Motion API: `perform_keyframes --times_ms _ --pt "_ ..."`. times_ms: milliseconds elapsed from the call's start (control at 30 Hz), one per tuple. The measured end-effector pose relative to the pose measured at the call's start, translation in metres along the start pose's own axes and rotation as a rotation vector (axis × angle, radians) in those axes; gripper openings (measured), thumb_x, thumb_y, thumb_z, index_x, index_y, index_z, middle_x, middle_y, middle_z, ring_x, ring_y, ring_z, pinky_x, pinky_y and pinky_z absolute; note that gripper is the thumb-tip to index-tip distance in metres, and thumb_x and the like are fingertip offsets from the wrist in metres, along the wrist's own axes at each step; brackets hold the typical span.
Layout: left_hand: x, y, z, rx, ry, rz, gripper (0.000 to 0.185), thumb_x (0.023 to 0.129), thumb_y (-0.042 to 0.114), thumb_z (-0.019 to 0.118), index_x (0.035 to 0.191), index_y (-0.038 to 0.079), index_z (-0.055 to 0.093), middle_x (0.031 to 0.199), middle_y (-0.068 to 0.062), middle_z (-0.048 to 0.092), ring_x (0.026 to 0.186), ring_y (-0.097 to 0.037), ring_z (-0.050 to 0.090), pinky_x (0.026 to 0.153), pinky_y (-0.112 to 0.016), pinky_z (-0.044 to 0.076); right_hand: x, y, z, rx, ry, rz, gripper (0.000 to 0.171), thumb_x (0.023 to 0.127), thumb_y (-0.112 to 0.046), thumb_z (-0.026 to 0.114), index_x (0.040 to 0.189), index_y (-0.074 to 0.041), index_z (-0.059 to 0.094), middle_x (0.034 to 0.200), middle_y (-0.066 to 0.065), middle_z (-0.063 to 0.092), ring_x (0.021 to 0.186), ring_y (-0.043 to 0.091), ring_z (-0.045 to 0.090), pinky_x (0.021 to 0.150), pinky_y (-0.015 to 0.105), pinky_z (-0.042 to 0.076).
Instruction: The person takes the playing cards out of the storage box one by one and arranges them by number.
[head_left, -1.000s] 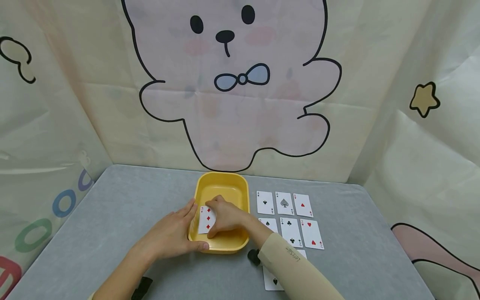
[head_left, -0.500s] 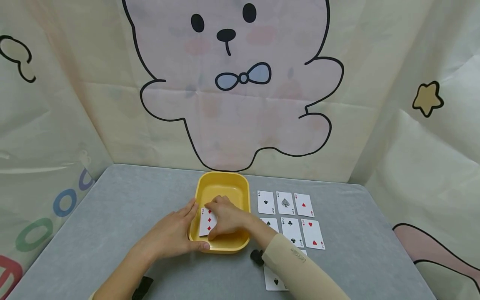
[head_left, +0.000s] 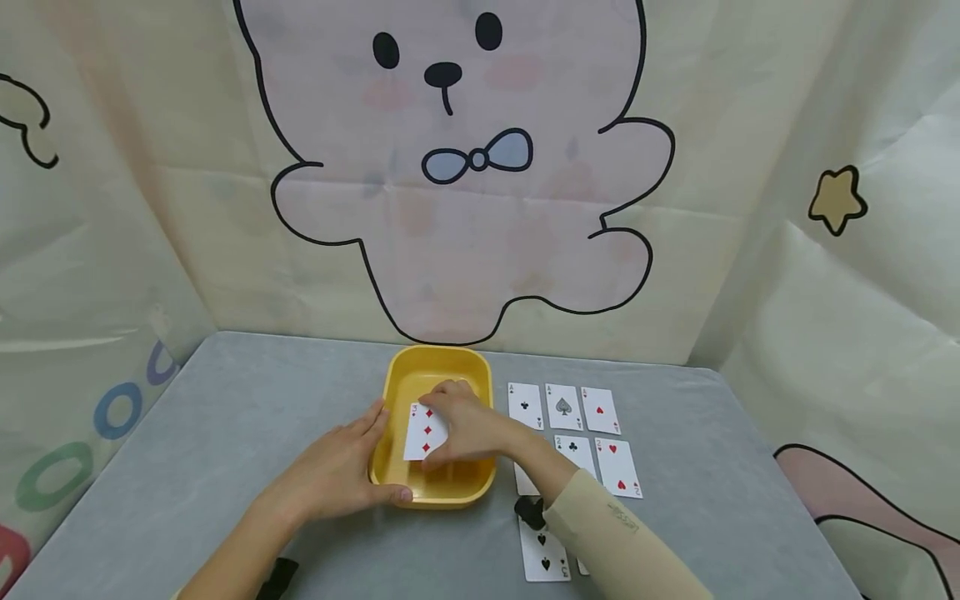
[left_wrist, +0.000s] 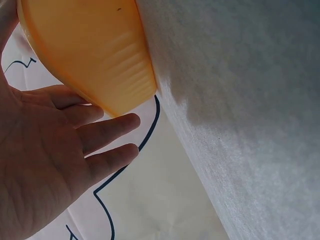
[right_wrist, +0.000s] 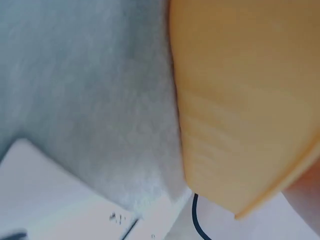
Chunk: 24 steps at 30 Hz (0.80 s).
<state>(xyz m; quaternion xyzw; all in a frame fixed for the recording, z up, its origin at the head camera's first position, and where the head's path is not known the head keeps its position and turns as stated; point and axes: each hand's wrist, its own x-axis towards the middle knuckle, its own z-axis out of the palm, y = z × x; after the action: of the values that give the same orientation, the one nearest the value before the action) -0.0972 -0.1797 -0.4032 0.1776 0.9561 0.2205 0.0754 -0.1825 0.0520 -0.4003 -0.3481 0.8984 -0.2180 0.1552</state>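
Observation:
A yellow plastic tray (head_left: 442, 364) stands on the grey cloth. My right hand (head_left: 471, 423) reaches into it and pinches a playing card (head_left: 418, 433), the three of diamonds, along its right side between thumb and fingers. That card is face up over the tray's floor. At the tray's left wall rests my left hand (head_left: 337, 468), its thumb along the near rim. In the left wrist view, the left hand (left_wrist: 45, 160) has its fingers extended beside the tray's outer wall (left_wrist: 95, 50). The right wrist view is filled by the tray's side (right_wrist: 240, 95) and mostly hides the right hand.
To the tray's right lie face-up cards in rows: ace of clubs (head_left: 526, 407), ace of spades (head_left: 563, 406), ace of hearts (head_left: 601, 410), then two of clubs (head_left: 573, 454) and two of hearts (head_left: 618, 468). My right sleeve (head_left: 622, 542) partly covers cards near the three of spades (head_left: 543, 554).
The right hand has raised the three of diamonds and shifted it right and away from the tray's left wall. More of its face shows. The left hand stays at the tray.

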Motion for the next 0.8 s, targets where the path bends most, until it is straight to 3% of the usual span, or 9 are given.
perform_keyframes --times_ms 333,567,800 --pt "0.001 -0.001 0.001 0.002 -0.003 -0.023 0.124 0.078 0.079 0.074 0.16 -0.006 0.035 0.169 -0.021 0.027 0.142 -0.045 0.048 0.113 -0.064 0.04 -0.018 0.003 -0.012 0.04 0.026 -0.039 0.09 0.076 -0.04 0.089 0.152 -0.008 0.053 0.143 0.008 0.051 0.129 0.021 0.044 0.107 0.033 0.047" --pt "0.002 -0.002 0.003 -0.001 -0.005 -0.027 0.123 0.078 0.077 0.075 0.16 -0.006 0.035 0.169 -0.021 0.027 0.143 -0.044 0.047 0.114 -0.064 0.039 -0.035 0.005 -0.02 0.086 0.052 -0.026 0.091 0.077 -0.04 0.089 0.154 -0.011 0.052 0.147 0.007 0.049 0.133 0.021 0.043 0.111 0.042 0.046" --pt "0.002 -0.001 0.003 0.003 -0.004 -0.039 0.124 0.077 0.078 0.075 0.16 -0.004 0.035 0.17 -0.02 0.027 0.143 -0.044 0.047 0.114 -0.065 0.038 -0.054 0.008 -0.03 0.1 0.089 -0.009 0.091 0.076 -0.04 0.089 0.154 -0.014 0.052 0.146 0.005 0.047 0.133 0.021 0.04 0.108 0.044 0.047"
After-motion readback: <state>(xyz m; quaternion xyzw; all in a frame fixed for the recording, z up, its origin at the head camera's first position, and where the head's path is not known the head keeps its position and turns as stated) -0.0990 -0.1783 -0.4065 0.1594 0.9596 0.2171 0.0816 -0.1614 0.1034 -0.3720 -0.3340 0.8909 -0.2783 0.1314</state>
